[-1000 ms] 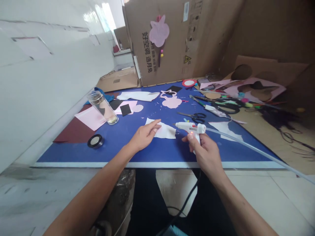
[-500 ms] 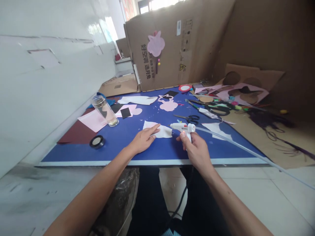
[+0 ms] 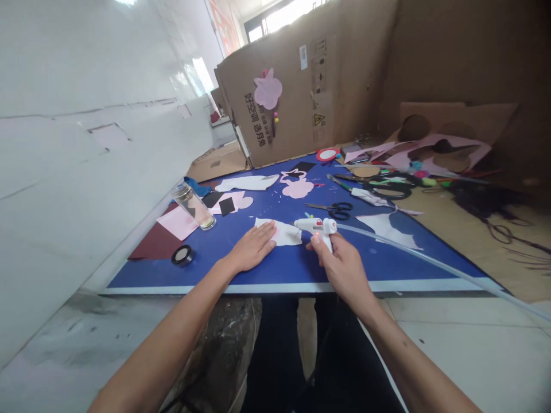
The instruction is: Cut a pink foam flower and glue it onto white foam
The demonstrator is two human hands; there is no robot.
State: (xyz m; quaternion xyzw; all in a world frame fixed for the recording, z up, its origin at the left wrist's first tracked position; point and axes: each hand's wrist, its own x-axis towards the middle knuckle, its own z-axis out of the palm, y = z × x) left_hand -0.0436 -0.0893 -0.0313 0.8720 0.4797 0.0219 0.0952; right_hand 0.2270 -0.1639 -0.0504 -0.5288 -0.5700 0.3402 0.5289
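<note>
My left hand (image 3: pixel 255 246) lies flat, fingers stretched out, on a piece of white paper or cloth (image 3: pixel 286 234) near the table's front. In my right hand (image 3: pixel 340 258) is a white hot glue gun (image 3: pixel 310 224), gripped by its handle, with a small orange light showing. Its nozzle is at the right part of the white piece; whether it touches cannot be seen. A long clear glue stick (image 3: pixel 400 248) runs out of the gun's back toward the right. Just beyond the gun lie black-handled scissors (image 3: pixel 340 210).
Pink cloud-shaped paper (image 3: pixel 298 188) lies behind the scissors. A glass bottle (image 3: pixel 196 207) and a black tape roll (image 3: pixel 182 255) stand at the left. Pens, large scissors (image 3: pixel 390 189) and paper scraps crowd the right. Cardboard (image 3: pixel 293 86) rises behind the blue table (image 3: pixel 215 269).
The glue gun's nozzle has come down and left onto the white piece's right part. My left hand stays on that piece, fingers flatter. The view has turned slightly.
</note>
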